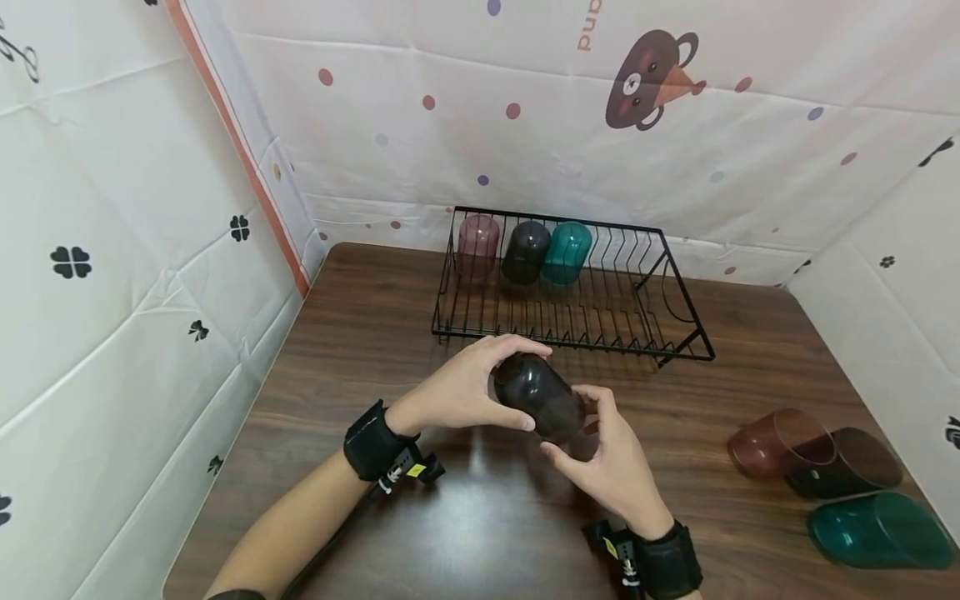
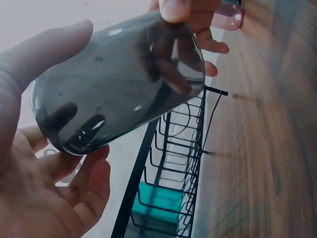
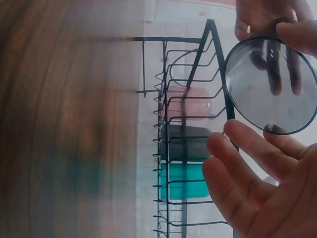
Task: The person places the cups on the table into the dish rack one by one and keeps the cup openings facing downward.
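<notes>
I grip a dark smoky translucent plastic cup (image 1: 540,406) with both my left hand (image 1: 468,383) and right hand (image 1: 611,458); three cups stand racked in the black wire dish rack (image 1: 660,333) at the table's far edge, three lie waiting at its right edge.

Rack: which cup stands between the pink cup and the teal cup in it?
A black cup stands between the pink cup and the teal cup in the rack, clearest in the head view.

Held cup (image 1: 540,406) smoky black; rack (image 1: 570,333) black wire.
</notes>
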`<state>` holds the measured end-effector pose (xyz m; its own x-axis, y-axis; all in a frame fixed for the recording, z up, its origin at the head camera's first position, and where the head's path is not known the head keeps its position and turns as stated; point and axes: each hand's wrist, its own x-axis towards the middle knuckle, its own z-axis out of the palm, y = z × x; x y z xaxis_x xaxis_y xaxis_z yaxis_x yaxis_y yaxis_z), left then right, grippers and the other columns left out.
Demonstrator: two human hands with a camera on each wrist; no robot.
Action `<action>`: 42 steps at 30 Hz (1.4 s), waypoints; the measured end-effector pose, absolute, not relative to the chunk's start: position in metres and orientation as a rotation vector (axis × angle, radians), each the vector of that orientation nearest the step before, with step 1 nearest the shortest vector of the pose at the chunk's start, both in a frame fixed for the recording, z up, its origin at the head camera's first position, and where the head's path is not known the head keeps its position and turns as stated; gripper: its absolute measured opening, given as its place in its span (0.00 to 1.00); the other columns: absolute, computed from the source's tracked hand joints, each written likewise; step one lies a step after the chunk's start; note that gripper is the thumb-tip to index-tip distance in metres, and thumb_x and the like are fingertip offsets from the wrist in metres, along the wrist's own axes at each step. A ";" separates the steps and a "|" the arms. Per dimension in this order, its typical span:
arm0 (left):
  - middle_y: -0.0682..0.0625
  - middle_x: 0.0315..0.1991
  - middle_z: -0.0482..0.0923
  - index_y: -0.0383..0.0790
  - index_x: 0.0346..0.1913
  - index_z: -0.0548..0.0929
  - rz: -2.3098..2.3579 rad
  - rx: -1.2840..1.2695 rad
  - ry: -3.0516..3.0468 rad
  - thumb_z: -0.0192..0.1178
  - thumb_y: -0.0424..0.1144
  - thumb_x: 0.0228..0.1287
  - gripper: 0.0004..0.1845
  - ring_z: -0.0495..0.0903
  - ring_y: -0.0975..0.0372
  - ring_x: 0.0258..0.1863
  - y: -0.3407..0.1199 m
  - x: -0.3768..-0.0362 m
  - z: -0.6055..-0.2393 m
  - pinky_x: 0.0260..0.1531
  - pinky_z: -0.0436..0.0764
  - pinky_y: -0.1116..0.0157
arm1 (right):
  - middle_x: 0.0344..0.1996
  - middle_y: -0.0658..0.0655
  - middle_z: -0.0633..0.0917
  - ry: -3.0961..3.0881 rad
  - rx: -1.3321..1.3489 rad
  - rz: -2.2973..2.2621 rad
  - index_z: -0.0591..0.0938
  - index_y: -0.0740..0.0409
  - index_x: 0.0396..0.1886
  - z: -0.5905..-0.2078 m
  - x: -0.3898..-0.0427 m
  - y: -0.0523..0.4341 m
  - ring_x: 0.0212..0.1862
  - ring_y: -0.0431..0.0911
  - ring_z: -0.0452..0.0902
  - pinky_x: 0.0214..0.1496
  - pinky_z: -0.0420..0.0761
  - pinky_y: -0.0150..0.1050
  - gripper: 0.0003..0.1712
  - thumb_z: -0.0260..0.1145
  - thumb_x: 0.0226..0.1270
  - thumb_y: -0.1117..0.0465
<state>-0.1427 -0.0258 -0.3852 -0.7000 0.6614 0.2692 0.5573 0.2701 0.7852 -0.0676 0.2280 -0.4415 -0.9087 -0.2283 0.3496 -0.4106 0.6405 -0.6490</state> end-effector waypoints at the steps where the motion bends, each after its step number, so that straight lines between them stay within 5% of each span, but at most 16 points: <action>1: 0.65 0.64 0.74 0.62 0.71 0.71 1.425 1.163 2.412 0.80 0.51 0.51 0.43 0.71 0.66 0.58 -0.025 -0.142 -0.385 0.53 0.80 0.60 | 0.54 0.51 0.82 -2.626 0.520 1.123 0.68 0.53 0.67 -0.442 -0.068 0.228 0.49 0.41 0.78 0.43 0.83 0.43 0.46 0.83 0.50 0.56; 15: 0.64 0.66 0.73 0.64 0.70 0.72 1.474 1.190 2.393 0.80 0.51 0.50 0.42 0.71 0.66 0.62 -0.015 -0.129 -0.381 0.60 0.75 0.56 | 0.47 0.43 0.82 -2.703 0.544 1.135 0.70 0.46 0.64 -0.446 -0.065 0.220 0.45 0.38 0.79 0.42 0.84 0.42 0.45 0.83 0.50 0.44; 24: 0.62 0.65 0.76 0.61 0.72 0.70 1.446 1.209 2.326 0.79 0.53 0.52 0.43 0.75 0.68 0.62 -0.006 -0.123 -0.385 0.62 0.76 0.60 | 0.59 0.40 0.81 -2.708 0.558 1.180 0.64 0.35 0.74 -0.450 -0.063 0.218 0.54 0.36 0.80 0.47 0.83 0.43 0.54 0.82 0.50 0.41; 28: 0.58 0.66 0.76 0.57 0.73 0.68 1.493 1.195 2.209 0.80 0.48 0.52 0.45 0.76 0.69 0.64 -0.005 -0.125 -0.388 0.65 0.75 0.64 | 0.58 0.41 0.82 -2.716 0.532 1.168 0.66 0.37 0.74 -0.451 -0.062 0.218 0.53 0.36 0.80 0.47 0.83 0.44 0.54 0.83 0.48 0.42; 35: 0.60 0.64 0.77 0.64 0.75 0.62 1.349 1.144 2.257 0.78 0.52 0.53 0.48 0.77 0.70 0.61 -0.008 -0.126 -0.392 0.61 0.77 0.63 | 0.52 0.42 0.82 -2.737 0.515 1.120 0.70 0.43 0.69 -0.450 -0.062 0.217 0.43 0.35 0.77 0.40 0.80 0.37 0.50 0.85 0.46 0.45; 42: 0.61 0.63 0.72 0.66 0.75 0.64 1.266 1.166 2.380 0.78 0.55 0.52 0.48 0.75 0.69 0.60 -0.008 -0.123 -0.390 0.58 0.78 0.61 | 0.58 0.44 0.82 -2.740 0.536 1.110 0.69 0.44 0.70 -0.448 -0.062 0.218 0.53 0.37 0.80 0.49 0.82 0.43 0.51 0.84 0.47 0.45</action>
<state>-0.1229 -0.0076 -0.3903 -0.6671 0.7243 0.1744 0.5493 0.3200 0.7719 -0.0622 0.2177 -0.4485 -0.9273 -0.2731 0.2560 -0.3742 0.6649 -0.6464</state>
